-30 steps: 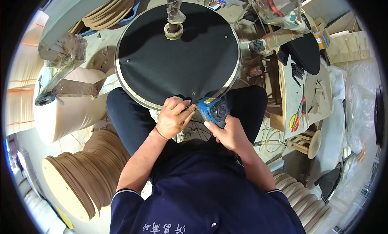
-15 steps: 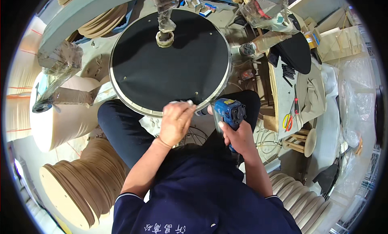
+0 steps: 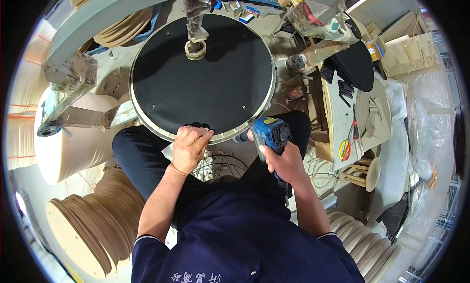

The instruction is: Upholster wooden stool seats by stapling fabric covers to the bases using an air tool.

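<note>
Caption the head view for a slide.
Left hand at near edge of black disc; right hand gripping blue power tool.

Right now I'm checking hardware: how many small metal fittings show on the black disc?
4 on the black disc: far-left fitting, far-right fitting, near-left fitting, near-right fitting. The wrapped post may hide more.

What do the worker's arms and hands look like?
The left hand and right hand are bare, without gloves. The forearms are uncovered below short navy sleeves edged with thin white trim. A thin line rings the left wrist, maybe a cord or a crease; I can't tell which.
</note>
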`<state>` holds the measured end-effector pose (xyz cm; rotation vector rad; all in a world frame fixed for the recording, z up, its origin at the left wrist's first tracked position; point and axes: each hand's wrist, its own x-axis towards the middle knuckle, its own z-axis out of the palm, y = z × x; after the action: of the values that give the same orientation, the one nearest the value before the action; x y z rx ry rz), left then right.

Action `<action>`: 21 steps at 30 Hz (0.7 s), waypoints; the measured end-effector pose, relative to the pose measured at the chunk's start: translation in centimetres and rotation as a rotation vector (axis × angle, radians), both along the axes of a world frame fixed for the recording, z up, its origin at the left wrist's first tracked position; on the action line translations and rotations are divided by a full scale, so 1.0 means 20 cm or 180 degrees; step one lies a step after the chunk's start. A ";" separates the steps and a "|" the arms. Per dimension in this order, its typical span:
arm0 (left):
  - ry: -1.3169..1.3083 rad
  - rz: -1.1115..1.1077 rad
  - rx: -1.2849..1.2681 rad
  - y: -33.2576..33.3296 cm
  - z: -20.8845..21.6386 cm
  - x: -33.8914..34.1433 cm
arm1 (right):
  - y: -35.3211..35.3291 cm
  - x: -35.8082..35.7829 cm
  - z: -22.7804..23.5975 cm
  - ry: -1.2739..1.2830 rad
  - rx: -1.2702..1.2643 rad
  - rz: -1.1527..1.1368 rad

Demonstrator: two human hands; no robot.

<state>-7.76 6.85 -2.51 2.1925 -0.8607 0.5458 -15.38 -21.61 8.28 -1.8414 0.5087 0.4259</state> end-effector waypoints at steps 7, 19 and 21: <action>0.0044 -0.0215 0.0165 0.02 -0.01 0.01 | -0.03 0.02 -0.01 -0.0049 0.0037 0.0004; -0.0063 -0.0355 0.0445 0.05 -0.01 -0.05 | -0.03 0.07 0.00 0.0064 -0.0059 0.0119; -0.0095 -0.0343 0.0437 0.04 -0.02 -0.06 | -0.03 0.07 -0.01 0.0055 0.0007 0.0182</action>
<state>-8.89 7.69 -2.96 2.2501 -1.0533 0.4805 -13.94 -22.15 8.02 -1.8551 0.4680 0.4813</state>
